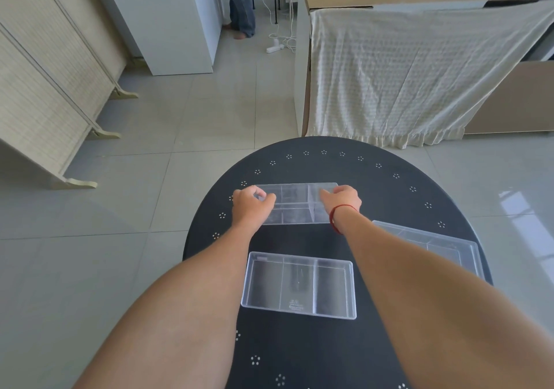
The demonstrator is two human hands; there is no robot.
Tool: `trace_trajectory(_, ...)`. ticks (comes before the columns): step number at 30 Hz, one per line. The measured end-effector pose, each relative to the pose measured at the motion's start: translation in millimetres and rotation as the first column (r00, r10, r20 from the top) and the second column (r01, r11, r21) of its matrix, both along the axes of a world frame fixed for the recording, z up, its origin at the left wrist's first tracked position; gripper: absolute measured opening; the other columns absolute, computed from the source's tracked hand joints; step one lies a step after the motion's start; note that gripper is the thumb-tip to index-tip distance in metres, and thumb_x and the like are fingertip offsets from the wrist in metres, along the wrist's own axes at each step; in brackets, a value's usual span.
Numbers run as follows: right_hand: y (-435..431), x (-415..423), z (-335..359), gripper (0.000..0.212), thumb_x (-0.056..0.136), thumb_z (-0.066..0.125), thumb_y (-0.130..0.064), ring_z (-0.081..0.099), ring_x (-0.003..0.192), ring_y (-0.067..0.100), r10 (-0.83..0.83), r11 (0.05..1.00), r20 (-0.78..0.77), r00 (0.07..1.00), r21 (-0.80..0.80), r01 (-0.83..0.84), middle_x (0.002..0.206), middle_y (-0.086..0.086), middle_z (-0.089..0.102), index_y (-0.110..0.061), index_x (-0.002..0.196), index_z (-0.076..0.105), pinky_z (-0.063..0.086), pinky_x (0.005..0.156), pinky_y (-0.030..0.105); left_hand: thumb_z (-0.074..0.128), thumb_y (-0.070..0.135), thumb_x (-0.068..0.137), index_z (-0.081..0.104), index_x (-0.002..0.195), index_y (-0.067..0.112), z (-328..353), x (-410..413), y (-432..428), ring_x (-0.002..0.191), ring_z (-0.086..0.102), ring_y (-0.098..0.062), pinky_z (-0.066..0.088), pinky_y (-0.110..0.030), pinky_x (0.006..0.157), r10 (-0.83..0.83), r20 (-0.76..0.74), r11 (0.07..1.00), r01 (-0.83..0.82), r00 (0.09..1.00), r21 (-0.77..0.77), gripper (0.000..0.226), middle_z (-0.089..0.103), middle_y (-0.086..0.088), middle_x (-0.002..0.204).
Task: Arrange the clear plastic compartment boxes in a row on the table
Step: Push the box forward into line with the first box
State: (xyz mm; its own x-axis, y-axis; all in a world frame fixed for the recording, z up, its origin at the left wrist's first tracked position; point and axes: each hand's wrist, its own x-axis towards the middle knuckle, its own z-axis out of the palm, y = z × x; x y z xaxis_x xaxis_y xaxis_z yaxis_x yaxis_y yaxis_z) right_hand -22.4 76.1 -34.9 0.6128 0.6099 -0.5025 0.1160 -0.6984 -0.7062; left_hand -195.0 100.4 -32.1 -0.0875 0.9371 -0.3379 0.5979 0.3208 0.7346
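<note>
We grip the far box (295,204) by its ends, left hand (251,206) and right hand (343,200) closed on it, while the near box (299,285) and right box (434,243) lie out of line on the tabletop (374,179), so no row yet.

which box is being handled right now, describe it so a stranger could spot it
On the round black table, look to the far side from the person. A clear box lies there with the left hand and right hand gripping its two ends. The near box and right box are untouched.

far box (295,204), near box (299,285), right box (431,243)
</note>
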Motion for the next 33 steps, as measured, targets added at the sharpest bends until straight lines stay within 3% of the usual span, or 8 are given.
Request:
trace_trajectory(5, -21, -5, -7, 0.051, 0.088, 0.057, -0.007, 0.059, 0.119, 0.031, 0.08, 0.995, 0.047, 0.996, -0.056, -0.077, 0.137, 0.012, 0.055, -0.008, 0.138, 0.049, 0.049, 0.095, 0.036, 0.062, 0.024, 0.087, 0.059, 0.121, 0.017, -6, -1, -17, 0.092, 0.049, -0.02, 0.041, -0.027, 0.078, -0.086, -0.013, 0.99, 0.084, 0.996, -0.113, 0.035, 0.037, -0.008, 0.133)
trace_trajectory(9, -35, -10, -16, 0.054, 0.087, 0.06, -0.007, 0.057, 0.12, 0.033, 0.158, 0.984, 0.074, 0.985, -0.091, -0.151, 0.138, 0.013, 0.053, -0.01, 0.139, 0.046, 0.05, 0.098, 0.04, 0.073, 0.033, 0.082, 0.053, 0.125, 0.019, -18, -3, -27, 0.096, 0.053, -0.021, 0.043, -0.027, 0.084, -0.142, -0.045, 0.98, 0.134, 0.989, -0.146, 0.05, 0.034, -0.006, 0.133)
trace_trajectory(11, -40, -12, -20, 0.055, 0.086, 0.062, -0.014, 0.045, 0.133, 0.034, 0.282, 0.954, 0.188, 0.941, -0.157, -0.255, 0.15, 0.014, 0.039, -0.011, 0.138, 0.046, 0.044, 0.104, 0.043, 0.072, 0.036, 0.082, 0.052, 0.128, 0.02, -23, -4, -31, 0.112, 0.052, -0.024, 0.044, -0.031, 0.091, -0.182, -0.136, 0.981, 0.17, 0.974, -0.095, 0.053, 0.036, -0.007, 0.135)
trace_trajectory(14, -43, -16, -24, 0.065, 0.087, 0.064, -0.023, 0.016, 0.15, 0.03, 0.456, 0.89, 0.372, 0.808, -0.187, -0.416, 0.163, 0.01, 0.01, -0.018, 0.146, 0.036, 0.032, 0.115, 0.046, 0.062, 0.047, 0.087, 0.053, 0.134, 0.022, -26, -1, -34, 0.13, 0.04, -0.025, 0.042, -0.036, 0.1, -0.208, -0.385, 0.952, 0.277, 0.899, 0.133, 0.054, 0.042, -0.007, 0.139)
trace_trajectory(16, -38, -17, -27, 0.065, 0.089, 0.061, -0.021, 0.011, 0.152, 0.026, 0.518, 0.851, 0.412, 0.75, -0.162, -0.499, 0.164, 0.008, 0.007, -0.02, 0.148, 0.034, 0.03, 0.117, 0.044, 0.057, 0.052, 0.088, 0.051, 0.138, 0.023, -26, 6, -34, 0.133, 0.039, -0.024, 0.04, -0.038, 0.102, -0.267, -0.441, 0.925, 0.356, 0.857, 0.133, 0.058, 0.043, -0.005, 0.142)
trace_trajectory(21, -22, -18, -38, 0.057, 0.093, 0.05, -0.01, 0.018, 0.149, 0.029, 0.678, 0.733, 0.352, 0.645, -0.264, -0.626, 0.163, 0.008, 0.014, -0.019, 0.147, 0.037, 0.032, 0.115, 0.042, 0.065, 0.05, 0.085, 0.047, 0.143, 0.023, -35, 9, -22, 0.138, 0.034, -0.022, 0.042, -0.041, 0.104, -0.352, -0.424, 0.918, 0.395, 0.834, 0.016, 0.065, 0.035, -0.002, 0.152)
trace_trajectory(33, 58, -13, -35, 0.058, 0.09, 0.053, -0.01, 0.032, 0.143, 0.027, 0.662, 0.749, 0.33, 0.673, -0.276, -0.602, 0.162, 0.007, 0.015, -0.02, 0.145, 0.041, 0.042, 0.103, 0.038, 0.065, 0.041, 0.089, 0.041, 0.148, 0.02, -37, 14, 54, 0.148, 0.019, -0.022, 0.033, -0.042, 0.112, -0.348, -0.326, 0.929, 0.369, 0.879, 0.004, 0.066, 0.02, -0.004, 0.161)
